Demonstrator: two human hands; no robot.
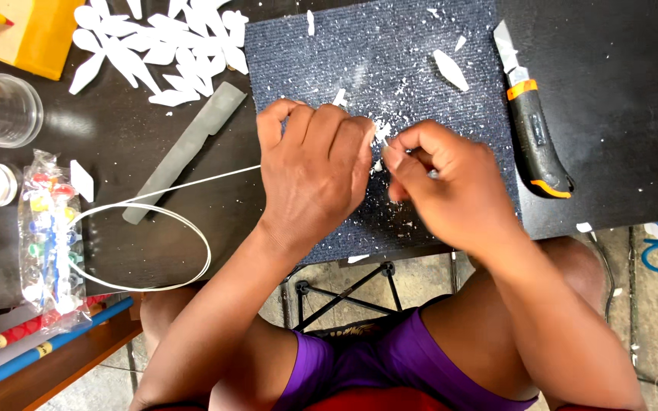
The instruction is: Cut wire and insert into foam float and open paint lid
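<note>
- I see a dark desk [146, 144] from above, with a blue-grey mat [420, 46] lying on it, covered in white crumbs.
- My left hand [315, 164] rests on the mat, its fingers curled shut; I cannot tell just what they pinch, but a thin white wire [192, 228] runs from under it and loops over the desk.
- My right hand [451, 183] sits just beside the left one, fingers curled tight around something small and grey that I cannot make out.
- A tiny white piece [381, 131] shows between the two hands, touching both.
- A heap of white leaf shapes [161, 46] lies at the far left of the mat.
- A black and orange cutter knife [535, 137] lies to the right, well apart from the hands.
- A grey flat stick [184, 148] lies left of the mat.
- A clear bag of coloured beads [51, 236] sits at the left edge.
</note>
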